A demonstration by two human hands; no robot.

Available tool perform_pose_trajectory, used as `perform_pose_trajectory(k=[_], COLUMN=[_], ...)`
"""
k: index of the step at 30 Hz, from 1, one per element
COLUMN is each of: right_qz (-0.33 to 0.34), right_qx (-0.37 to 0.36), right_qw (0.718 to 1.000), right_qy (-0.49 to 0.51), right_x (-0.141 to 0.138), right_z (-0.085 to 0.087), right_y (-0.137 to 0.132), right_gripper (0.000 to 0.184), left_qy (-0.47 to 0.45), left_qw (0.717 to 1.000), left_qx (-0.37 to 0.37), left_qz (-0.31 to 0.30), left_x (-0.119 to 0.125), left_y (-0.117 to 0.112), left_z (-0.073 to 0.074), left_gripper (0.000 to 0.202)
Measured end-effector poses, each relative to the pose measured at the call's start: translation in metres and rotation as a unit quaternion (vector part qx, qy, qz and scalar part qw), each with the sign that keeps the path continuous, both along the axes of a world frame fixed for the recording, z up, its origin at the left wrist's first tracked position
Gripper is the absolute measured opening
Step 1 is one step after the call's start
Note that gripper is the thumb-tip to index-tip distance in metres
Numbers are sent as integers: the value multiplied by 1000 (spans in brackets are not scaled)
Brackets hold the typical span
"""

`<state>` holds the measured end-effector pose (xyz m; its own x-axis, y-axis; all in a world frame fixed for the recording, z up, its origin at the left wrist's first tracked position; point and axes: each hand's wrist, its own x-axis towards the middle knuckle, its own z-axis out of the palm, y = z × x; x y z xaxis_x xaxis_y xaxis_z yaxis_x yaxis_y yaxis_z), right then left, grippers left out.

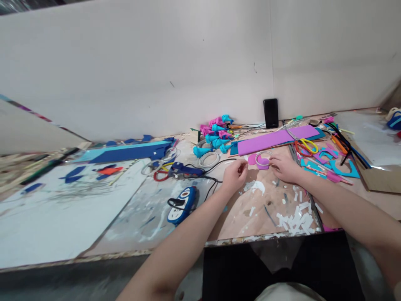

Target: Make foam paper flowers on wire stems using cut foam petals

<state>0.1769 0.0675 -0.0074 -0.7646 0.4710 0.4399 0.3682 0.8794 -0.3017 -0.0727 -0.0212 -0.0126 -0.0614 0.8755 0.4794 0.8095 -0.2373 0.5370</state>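
My left hand (235,174) hovers low over the table with thumb and fingers pinched together; anything between them is too small to make out. Across from it, the fingers of my right hand (285,168) close on the edge of a thin white roll of tape (257,159). Beneath and beside that roll lie purple foam pieces (263,165) with rounded edges. A second white roll (209,159) rests left of my left hand. Behind both hands a long purple foam strip (275,140) lies over a blue one.
Scissors with yellow and red handles (306,147) and foam offcuts (344,168) are on the right. White paper scraps (297,219) litter the front. A blue-and-white device (182,205) with a black cable is left. Pink and blue foam flowers (216,133) and a phone (271,113) are behind.
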Motion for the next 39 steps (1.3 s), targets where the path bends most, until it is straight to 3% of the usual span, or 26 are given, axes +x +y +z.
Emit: perform_pose_trajectory(k=[4, 7, 10, 16, 23, 29, 39], right_qz=[-4, -4, 3, -15, -44, -37, -41], right_qx=[-12, -24, -22, -15, -3, -24, -14], right_qw=[1000, 1000, 1000, 1000, 996, 996, 997], right_qy=[10, 16, 18, -11, -75, -78, -70], right_x=[-2, -4, -5, -8, -10, -10, -10], right_z=[2, 2, 0, -3, 6, 7, 4], right_y=[2, 4, 6, 6, 2, 2, 4], right_gripper=[20, 18, 17, 20, 14, 22, 19], left_qy=[37, 106, 191, 201, 187, 167, 167], left_qw=[999, 993, 977, 973, 961, 955, 960], left_qx=[-3, -34, -87, -118, -193, -231, -209], left_qz=[-9, -28, -33, -5, 58, 79, 79], left_x=[5, 14, 31, 73, 101, 98, 90], left_y=[7, 28, 66, 159, 232, 255, 264], left_z=[5, 13, 25, 49, 46, 42, 58], left_gripper=[18, 22, 25, 32, 33, 27, 29])
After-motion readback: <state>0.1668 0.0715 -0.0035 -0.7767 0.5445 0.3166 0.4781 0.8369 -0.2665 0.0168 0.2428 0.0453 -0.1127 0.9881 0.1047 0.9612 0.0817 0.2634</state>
